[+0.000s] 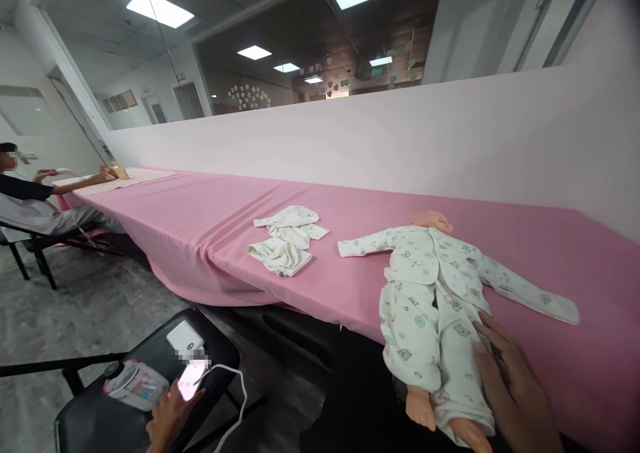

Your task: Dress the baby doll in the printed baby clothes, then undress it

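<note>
A baby doll point(421, 400) lies on its back on the pink-covered table, dressed in a white printed jacket point(415, 256) and matching trousers point(413, 333). Its feet point toward me, and its sleeves spread out flat to both sides. My right hand point(520, 386) rests against the side of the doll's leg, fingers stretched out. Down at the lower left, my left hand point(167, 413) grips a lit smartphone point(192, 378) over a black chair. To the doll's left lie a small white printed top point(295, 221) and a folded white printed garment point(281, 256).
On the black chair point(85, 426) are a white power bank point(185, 338) and a clear-and-pink package point(137, 383); a white cable point(243, 386) hangs beside it. Another person point(25, 190) sits at the far left end of the table point(200, 206), arms near a bottle point(120, 171).
</note>
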The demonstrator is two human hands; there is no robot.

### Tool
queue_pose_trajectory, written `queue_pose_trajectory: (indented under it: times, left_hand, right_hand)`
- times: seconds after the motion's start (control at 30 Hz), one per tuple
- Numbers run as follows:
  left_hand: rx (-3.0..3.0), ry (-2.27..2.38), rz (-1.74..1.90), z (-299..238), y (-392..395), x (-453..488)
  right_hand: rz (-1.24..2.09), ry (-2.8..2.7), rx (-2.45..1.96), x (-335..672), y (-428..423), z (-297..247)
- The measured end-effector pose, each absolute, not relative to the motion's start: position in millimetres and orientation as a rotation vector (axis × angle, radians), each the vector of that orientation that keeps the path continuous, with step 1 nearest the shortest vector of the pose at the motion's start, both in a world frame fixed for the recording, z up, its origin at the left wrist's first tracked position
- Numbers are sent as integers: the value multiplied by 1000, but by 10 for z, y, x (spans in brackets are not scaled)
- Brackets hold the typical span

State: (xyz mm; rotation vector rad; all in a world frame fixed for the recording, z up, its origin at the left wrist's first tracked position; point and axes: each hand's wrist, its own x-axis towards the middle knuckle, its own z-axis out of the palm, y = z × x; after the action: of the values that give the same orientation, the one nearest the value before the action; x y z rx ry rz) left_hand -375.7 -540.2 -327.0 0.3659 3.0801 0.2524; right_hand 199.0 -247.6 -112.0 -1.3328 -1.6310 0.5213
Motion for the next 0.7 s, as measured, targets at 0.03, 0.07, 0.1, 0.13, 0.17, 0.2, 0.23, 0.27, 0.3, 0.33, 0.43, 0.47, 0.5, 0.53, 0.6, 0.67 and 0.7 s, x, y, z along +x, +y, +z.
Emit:
queue_pose_trajectory:
  times: [0.03,0.07,0.1,0.13,0.17,0.2,0.23,0.27,0.3,0.33,0.43,0.47,0.5,0.53,0.6,0.67,0.7]
  left_hand:
    - [373,3043,229,-3283,-5410,-3746]
    - [383,3013,211,-3293,-5426,-3744]
    - [398,2991,200,-3300,-5449,-3747]
    - [416,2982,200,-3306,-5473,-3753]
    - [438,2973,202,-3310,-5495,-3757]
    - [459,2966,207,-3311,-5511,-3757]
    - [474,2965,216,-3308,-5518,-3751]
    - [480,2967,229,-3302,-5516,-3740]
    - [474,2973,243,-3292,-5504,-3724]
    - [459,2981,260,-3280,-5484,-3706]
    - [403,2997,287,-3240,-5409,-3668]
    - [402,2996,287,-3232,-5392,-3668]
    - [419,2991,286,-3227,-5382,-3674]
    - [449,2983,284,-3225,-5381,-3685]
    - [518,2966,284,-3228,-5393,-3715]
    - [540,2967,275,-3230,-5410,-3738]
    - [525,2976,261,-3230,-5416,-3739]
  right_hand:
    - [523,-1631,-1338,1993,-2477,-1121]
    - [525,-1629,-1344,1995,-2478,-1119]
    - [529,-1627,-1352,1996,-2481,-1115]
    - [532,-1624,-1359,1995,-2486,-1110]
    - [539,-1624,-1363,1993,-2490,-1104]
    - [545,-1624,-1364,1991,-2494,-1099]
    - [547,-1625,-1364,1988,-2497,-1096]
    - [545,-1627,-1365,1985,-2498,-1096]
    - [542,-1631,-1365,1983,-2497,-1097]
    - [535,-1633,-1366,1983,-2495,-1100]
    - [517,-1634,-1360,1984,-2489,-1107]
    - [518,-1634,-1358,1984,-2489,-1106]
    - [521,-1637,-1355,1984,-2489,-1104]
    - [524,-1638,-1356,1985,-2490,-1102]
    - [530,-1636,-1366,1987,-2489,-1103]
    - [533,-1632,-1364,1994,-2478,-1118]
    - [533,-1628,-1362,1998,-2470,-1129]
